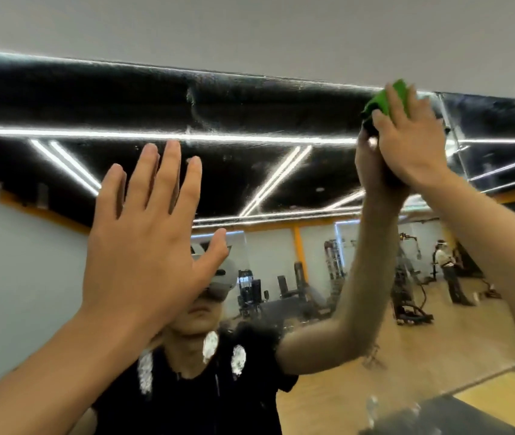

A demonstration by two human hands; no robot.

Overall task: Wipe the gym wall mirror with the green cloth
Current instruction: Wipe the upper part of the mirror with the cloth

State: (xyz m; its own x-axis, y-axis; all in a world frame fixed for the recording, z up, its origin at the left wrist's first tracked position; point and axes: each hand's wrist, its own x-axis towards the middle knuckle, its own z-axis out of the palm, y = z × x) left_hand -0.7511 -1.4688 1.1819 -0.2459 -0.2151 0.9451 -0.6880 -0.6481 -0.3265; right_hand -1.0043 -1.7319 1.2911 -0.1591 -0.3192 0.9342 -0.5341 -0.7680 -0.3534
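Observation:
The gym wall mirror (265,158) fills most of the view, its top edge running just under the grey wall. High at the upper right, my right hand (413,146) presses the bunched green cloth (389,100) against the glass near the mirror's top edge, fingers laid over the cloth. My left hand (149,233) is flat with fingers spread against the mirror at centre left and holds nothing. Smears and white spots show on the glass below my left hand.
A vertical seam (452,130) between mirror panels runs just right of the cloth. The mirror reflects my own figure, ceiling light strips, a wooden floor, weight machines (410,277) and another person (447,268) at the far right.

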